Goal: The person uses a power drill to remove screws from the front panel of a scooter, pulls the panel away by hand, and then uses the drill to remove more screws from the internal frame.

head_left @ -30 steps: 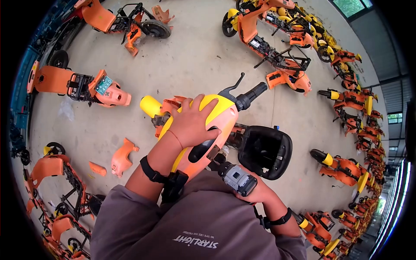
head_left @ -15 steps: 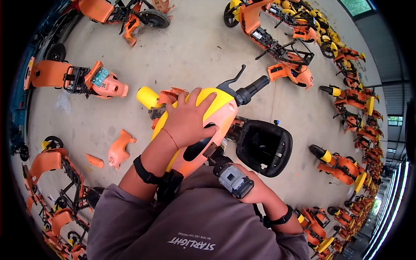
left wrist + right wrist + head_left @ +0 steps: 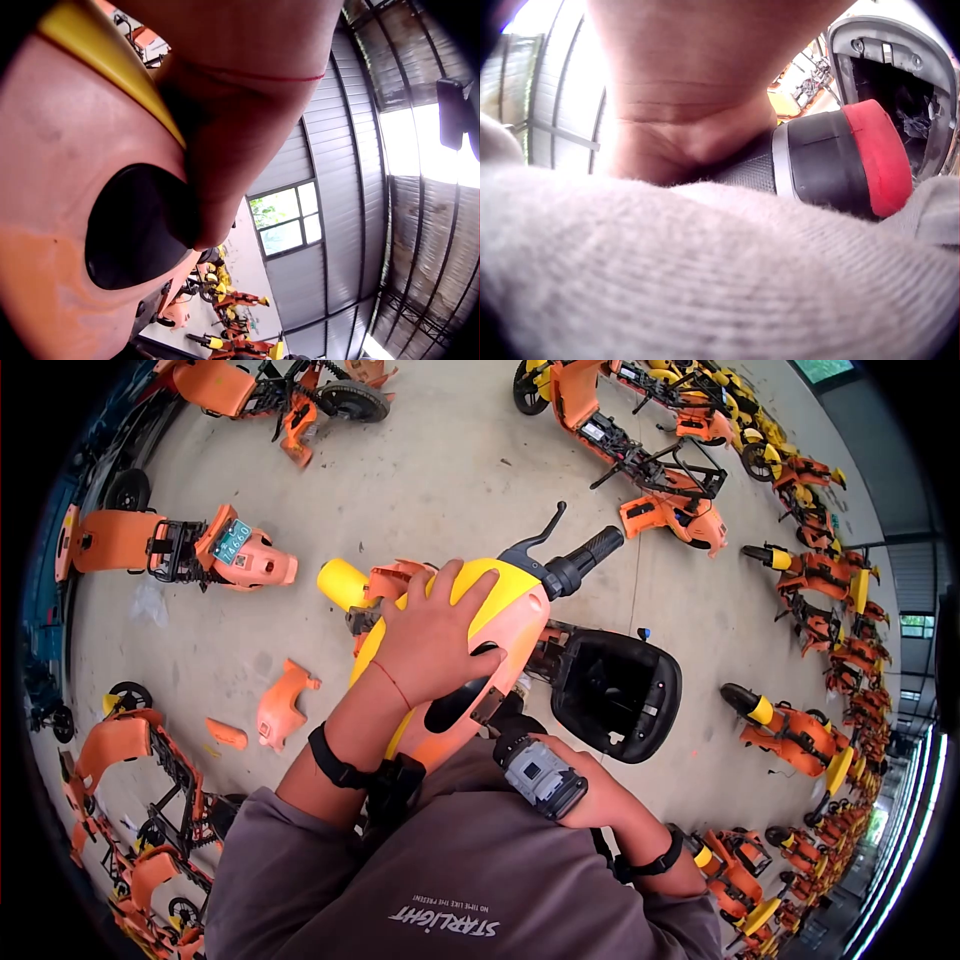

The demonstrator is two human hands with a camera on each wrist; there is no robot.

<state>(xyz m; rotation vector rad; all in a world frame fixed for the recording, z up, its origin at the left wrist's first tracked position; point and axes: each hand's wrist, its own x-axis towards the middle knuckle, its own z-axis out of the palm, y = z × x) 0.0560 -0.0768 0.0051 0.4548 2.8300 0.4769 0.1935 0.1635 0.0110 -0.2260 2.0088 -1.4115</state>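
In the head view, my left hand [image 3: 430, 635] lies with spread fingers over the yellow and orange handlebar cover [image 3: 515, 615] of a scooter. Its thumb reaches the edge of a black oval panel [image 3: 131, 232], seen close in the left wrist view. My right hand [image 3: 590, 790] grips a grey and black cordless drill [image 3: 540, 775] just below the cover. The drill's front end points up at the cover's near edge, beside a small dark rectangular plate [image 3: 487, 706]. In the right wrist view the drill's black and red end [image 3: 881, 157] shows, partly hidden by grey cloth.
A black open bin [image 3: 665, 705] sits right of the cover, below the handlebar grip [image 3: 590, 560] and brake lever [image 3: 545, 535]. Loose orange panels [image 3: 285, 705] lie on the floor at left. Stripped scooters [image 3: 115, 540] stand around, with long rows at right.
The drill and right hand have shifted slightly left, closer under the cover. My left hand stays spread on the cover, a little further left in view.
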